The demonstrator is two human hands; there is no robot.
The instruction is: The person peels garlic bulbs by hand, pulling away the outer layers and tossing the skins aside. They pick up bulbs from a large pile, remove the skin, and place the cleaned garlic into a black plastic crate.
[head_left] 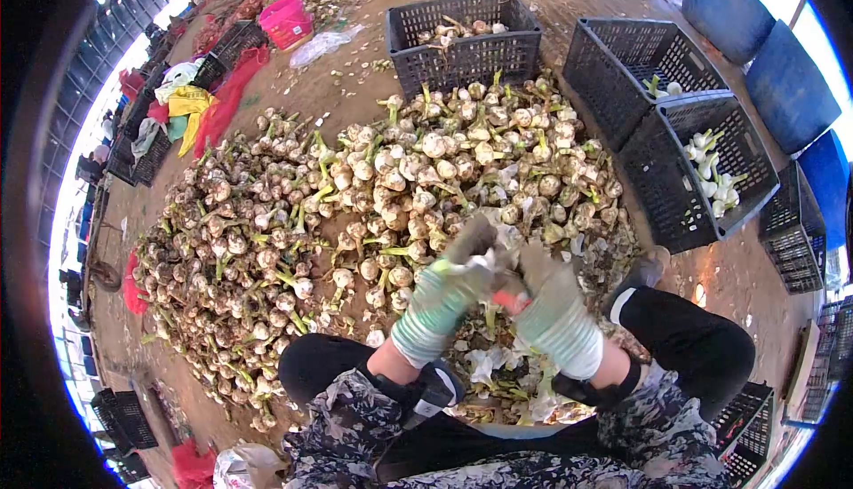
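My left hand (449,289), in a white and green glove with soiled fingers, is raised over the heap of garlic bulbs (391,191). Its fingers are closed around a pale garlic bulb (484,262), blurred and partly covered. Close by on the right, my right hand (553,302) wears a matching glove and is closed on a red-handled tool (511,301). Its working end is hidden between the hands. Below them, between my legs, lie loose peeled skins and cut stem bits (493,369).
A black crate (462,58) with some bulbs stands behind the heap. Two more crates stand at right; the nearer crate (653,191) holds cleaned white garlic (715,178). A pink bucket (286,20) and red netting (229,98) are at back left. Blue barrels (791,89) line the right.
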